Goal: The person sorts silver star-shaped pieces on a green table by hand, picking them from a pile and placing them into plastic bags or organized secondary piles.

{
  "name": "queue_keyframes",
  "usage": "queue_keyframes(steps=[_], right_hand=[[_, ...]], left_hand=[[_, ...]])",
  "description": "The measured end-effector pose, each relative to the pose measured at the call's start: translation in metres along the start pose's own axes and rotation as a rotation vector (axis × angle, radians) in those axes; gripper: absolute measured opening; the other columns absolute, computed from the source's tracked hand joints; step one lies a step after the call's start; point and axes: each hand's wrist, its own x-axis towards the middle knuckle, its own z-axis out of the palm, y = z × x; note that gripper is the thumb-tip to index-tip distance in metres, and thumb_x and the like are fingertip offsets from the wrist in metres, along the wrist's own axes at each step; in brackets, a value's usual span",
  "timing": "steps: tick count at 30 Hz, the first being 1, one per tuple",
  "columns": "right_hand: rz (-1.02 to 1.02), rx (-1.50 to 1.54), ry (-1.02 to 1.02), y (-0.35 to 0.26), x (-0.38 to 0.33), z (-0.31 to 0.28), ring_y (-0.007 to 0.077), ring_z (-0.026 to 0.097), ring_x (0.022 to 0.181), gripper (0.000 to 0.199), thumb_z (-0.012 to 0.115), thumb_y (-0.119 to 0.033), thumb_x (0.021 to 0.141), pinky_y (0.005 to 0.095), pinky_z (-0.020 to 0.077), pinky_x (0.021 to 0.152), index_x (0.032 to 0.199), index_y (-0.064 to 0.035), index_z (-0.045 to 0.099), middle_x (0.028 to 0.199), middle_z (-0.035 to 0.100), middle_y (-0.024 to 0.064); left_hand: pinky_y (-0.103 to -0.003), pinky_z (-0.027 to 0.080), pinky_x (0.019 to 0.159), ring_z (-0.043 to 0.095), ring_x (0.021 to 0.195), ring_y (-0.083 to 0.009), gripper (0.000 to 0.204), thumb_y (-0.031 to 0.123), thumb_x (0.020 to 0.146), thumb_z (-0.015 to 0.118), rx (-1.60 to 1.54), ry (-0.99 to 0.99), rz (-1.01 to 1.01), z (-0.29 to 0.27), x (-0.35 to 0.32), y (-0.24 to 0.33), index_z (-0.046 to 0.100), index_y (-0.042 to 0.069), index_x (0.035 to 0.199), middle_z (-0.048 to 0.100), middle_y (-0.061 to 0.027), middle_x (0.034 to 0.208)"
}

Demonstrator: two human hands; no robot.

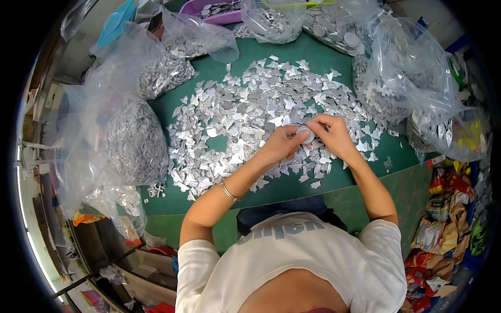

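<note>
Hands met over a green tabletop [292,52]: the left hand [282,143] and right hand [331,135] pinched one small round silvery disc [305,134] between fingertips, above a spread heap of butterfly-shaped silver foil pieces [250,115], clear plastic bags of parts [135,141] within reach.

1. You sit at a green table [313,52] that fills the middle of your view.
2. At nine o'clock, daylight comes in as a bright strip [23,208] along the rim.
3. At seven o'clock, dark shelving [99,250] stands beside you.
4. At four o'clock, colourful wrappers [443,219] crowd the floor.
</note>
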Motion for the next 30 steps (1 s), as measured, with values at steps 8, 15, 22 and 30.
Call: queue_keyframes(steps=[8, 15, 22, 30], right_hand=[[-0.392, -0.772, -0.048, 0.038, 0.067, -0.002, 0.0274, 0.062, 0.077, 0.035, 0.063, -0.035, 0.078, 0.038, 0.0493, 0.062, 0.108, -0.0178, 0.059, 0.113, 0.054, 0.0049], [-0.427, -0.853, 0.081, 0.061, 0.098, -0.018, 0.0277, 0.062, 0.066, 0.022, 0.06, -0.031, 0.081, 0.0394, 0.0485, 0.057, 0.096, -0.0149, 0.062, 0.094, 0.059, 0.004], [-0.443, -0.671, 0.15, 0.047, 0.086, -0.025, 0.0254, 0.06, 0.068, 0.013, 0.065, -0.019, 0.076, 0.0365, 0.0469, 0.057, 0.085, -0.0103, 0.064, 0.088, 0.058, 0.0025], [-0.538, -1.023, -0.242, 0.041, 0.085, -0.014, 0.0228, 0.061, 0.066, 0.033, 0.066, -0.03, 0.072, 0.0347, 0.047, 0.053, 0.097, -0.0092, 0.061, 0.104, 0.05, 0.0045]], left_hand=[[-0.021, 0.042, 0.046, 0.06, 0.064, -0.0121, 0.026, 0.021, 0.091, 0.051, -0.495, 0.038, -0.046, 0.005, -0.011, -0.016, 0.059, -0.003, 0.094, 0.065, -0.0164, 0.09], [-0.021, 0.045, 0.05, 0.06, 0.067, -0.0128, 0.035, 0.023, 0.091, 0.05, -0.505, -0.04, 0.027, 0.023, -0.016, -0.031, 0.054, -0.004, 0.113, 0.065, -0.0142, 0.092], [-0.022, 0.046, 0.051, 0.06, 0.067, -0.0132, 0.034, 0.022, 0.092, 0.048, -0.457, -0.059, 0.069, 0.026, -0.02, -0.037, 0.053, -0.002, 0.116, 0.065, -0.0138, 0.09], [-0.023, 0.047, 0.051, 0.06, 0.066, -0.0133, 0.033, 0.021, 0.093, 0.048, -0.437, -0.038, 0.08, 0.027, -0.02, -0.044, 0.053, -0.001, 0.116, 0.065, -0.0134, 0.089]])
